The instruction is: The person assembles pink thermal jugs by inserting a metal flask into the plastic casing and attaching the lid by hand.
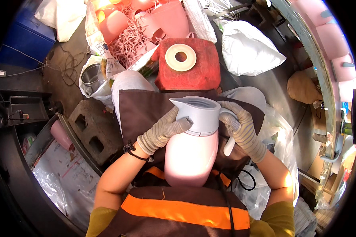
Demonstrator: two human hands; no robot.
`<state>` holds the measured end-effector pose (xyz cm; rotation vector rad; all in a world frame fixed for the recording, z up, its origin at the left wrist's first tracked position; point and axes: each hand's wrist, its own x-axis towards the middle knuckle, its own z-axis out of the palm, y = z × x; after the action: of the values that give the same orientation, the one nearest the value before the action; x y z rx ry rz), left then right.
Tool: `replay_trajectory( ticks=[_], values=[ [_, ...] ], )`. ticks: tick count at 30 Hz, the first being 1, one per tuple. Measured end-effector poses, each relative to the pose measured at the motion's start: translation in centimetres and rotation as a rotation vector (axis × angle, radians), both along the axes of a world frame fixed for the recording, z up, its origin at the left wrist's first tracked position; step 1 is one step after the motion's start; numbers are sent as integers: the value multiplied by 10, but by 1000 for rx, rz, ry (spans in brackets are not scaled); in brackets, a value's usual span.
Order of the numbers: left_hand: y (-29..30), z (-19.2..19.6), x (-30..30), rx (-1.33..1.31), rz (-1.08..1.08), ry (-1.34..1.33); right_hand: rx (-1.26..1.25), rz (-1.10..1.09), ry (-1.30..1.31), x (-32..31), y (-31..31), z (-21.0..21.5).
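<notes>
Gloved fingers (182,125) of the left hand (160,132) press against the pale blue-grey collar (201,123) of a jug (192,158), the thumb just under its pointed spout (180,104). Between the two sets of fingers the jug sits over the dark apron (138,107), mouth up, its body smooth, glossy and pink, washed almost white by light in its upper part. Right of it, the right hand (241,126) has its fingers curled round the top of the grey handle (230,147), whose lower end hangs apart from the body.

Well out from the left fingers the view is dim, but a pink vessel (61,134) seems to lean inside a metal-edged tray (78,143). Nearer them, a hollow concrete block (91,129) presents a hard edge, with brown floor (61,79) beyond. Straight ahead of the fingers a red pad (203,75) bearing a cream ring (172,59) closes off the space past the apron. Just beside the right fingers lies a crumpled clear bag (283,138); farther out, a strip of grey floor (279,91) runs toward the chipped rim (327,83) of a rack.
</notes>
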<state>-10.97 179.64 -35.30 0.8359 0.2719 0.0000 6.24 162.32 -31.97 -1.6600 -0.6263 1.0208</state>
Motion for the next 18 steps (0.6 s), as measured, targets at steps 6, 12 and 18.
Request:
replay_trajectory(
  ticks=[6,12,18],
  values=[
    [-5,0,-6,85,-66,-12,0,87,-107,-4,-4,-9],
    [21,22,6,195,0,103,-26,144,-124,7,7,-7],
    [71,51,13,601,-396,173,-2,341,-180,15,42,2]
  ],
)
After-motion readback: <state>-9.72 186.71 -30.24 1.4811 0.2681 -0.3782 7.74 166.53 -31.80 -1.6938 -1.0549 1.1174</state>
